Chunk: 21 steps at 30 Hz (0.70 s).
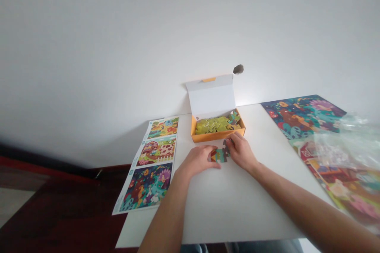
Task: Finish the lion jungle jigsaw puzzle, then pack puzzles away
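Low over the white table, puzzle pieces (221,154) with teal, yellow and grey printing sit between my two hands. My left hand (199,160) grips their left side, thumb below and fingers above. At the right side, the fingers of my right hand (241,151) are pinched on a grey-brown edge and partly cover it. How many pieces are joined here I cannot tell. Just behind the hands stands an orange box (204,138), lid up against the wall, with many green and patterned puzzle pieces (215,124) inside.
On the left lies a sheet with three printed pictures (157,150), overhanging the table's edge. Along the right are a dark forest picture (299,114), a farm picture (335,189) and crumpled clear plastic (347,146). A white wall (118,47) rises behind the table (237,205).
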Each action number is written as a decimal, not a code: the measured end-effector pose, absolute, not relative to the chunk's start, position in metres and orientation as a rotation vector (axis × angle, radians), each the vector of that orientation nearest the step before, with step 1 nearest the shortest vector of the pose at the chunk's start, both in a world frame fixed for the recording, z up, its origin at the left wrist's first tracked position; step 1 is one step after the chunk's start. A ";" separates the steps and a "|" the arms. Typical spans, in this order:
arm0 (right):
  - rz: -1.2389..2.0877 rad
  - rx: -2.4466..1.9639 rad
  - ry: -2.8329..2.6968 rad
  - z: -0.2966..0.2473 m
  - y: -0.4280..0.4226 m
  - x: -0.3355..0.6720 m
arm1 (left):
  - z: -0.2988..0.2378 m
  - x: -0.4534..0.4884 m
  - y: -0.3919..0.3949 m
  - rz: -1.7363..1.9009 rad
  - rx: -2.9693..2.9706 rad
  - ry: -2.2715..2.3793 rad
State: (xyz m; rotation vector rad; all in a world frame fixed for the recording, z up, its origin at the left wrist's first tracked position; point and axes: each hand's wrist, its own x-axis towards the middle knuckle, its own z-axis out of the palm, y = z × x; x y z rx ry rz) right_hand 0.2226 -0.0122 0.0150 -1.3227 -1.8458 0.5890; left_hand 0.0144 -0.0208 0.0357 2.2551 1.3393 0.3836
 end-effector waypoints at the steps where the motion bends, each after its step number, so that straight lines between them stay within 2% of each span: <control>1: 0.605 -1.301 -1.839 0.015 -0.013 0.223 | 0.035 0.015 -0.021 0.394 2.248 1.350; 9: 0.738 -1.337 -1.700 0.018 -0.020 0.219 | 0.031 0.022 -0.021 0.466 2.137 1.435; 17: 0.988 -1.313 -1.514 0.017 -0.022 0.219 | 0.023 0.030 -0.022 0.920 1.684 1.278; 21: 1.009 -1.309 -1.482 0.016 -0.021 0.219 | 0.017 0.036 -0.020 1.038 1.438 1.190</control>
